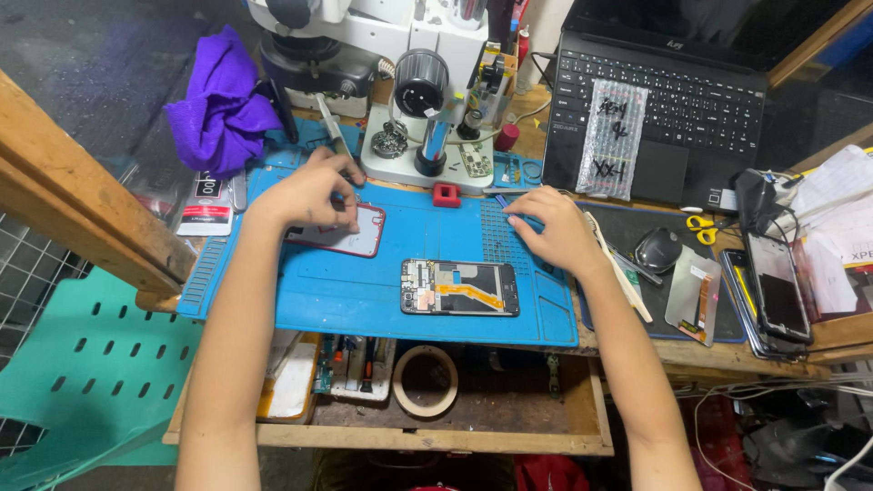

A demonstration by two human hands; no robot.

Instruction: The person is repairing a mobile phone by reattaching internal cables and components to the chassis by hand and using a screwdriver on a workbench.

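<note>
**Two hands at work over a blue repair mat**

A wooden counter carries a blue repair mat. An opened phone lies face down near the mat's middle, between both arms and touched by neither. The left hand presses curled fingers on a red-edged back cover while gripping tweezers. The right hand pinches a small blue tool at the mat's dotted grid
</note>
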